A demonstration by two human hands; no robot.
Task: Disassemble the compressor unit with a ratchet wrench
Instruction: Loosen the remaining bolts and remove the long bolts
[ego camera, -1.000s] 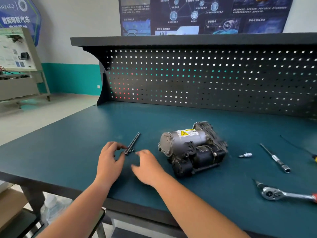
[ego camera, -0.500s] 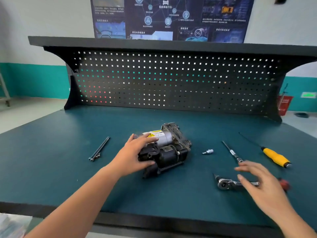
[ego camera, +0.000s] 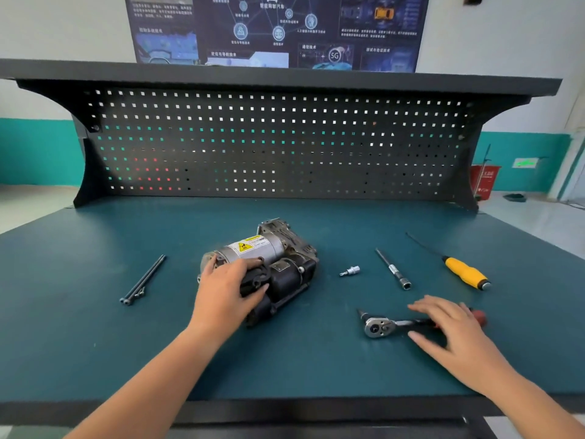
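The compressor (ego camera: 281, 274) lies on its side just left of the frame's centre, on the teal tabletop (ego camera: 95, 343), its silver cylinder (with a yellow warning label) toward the pegboard (ego camera: 269, 144) and its dark body toward the lower edge. The left hand (ego camera: 226, 289) grips its lower-left end: the fingers (ego camera: 243, 264) curve over the silver housing and the thumb presses on the dark body.

The ratchet (ego camera: 376, 326) lies flat at lower right of centre, head pointing left, handle running right under the right hand (ego camera: 452, 327). That hand is spread above the handle, fingers (ego camera: 424, 307) fairly straight and apart, thumb on the near side; they have not closed round anything, and I cannot tell whether they touch the handle. The red handle tip shows just beyond the knuckles.

Left of the compressor, well apart from it, two long bolts (ego camera: 144, 280) lie side by side. To its right sit a small socket bit (ego camera: 349, 270), then an extension bar (ego camera: 392, 269), then a yellow-handled screwdriver (ego camera: 465, 274), all apart from one another.
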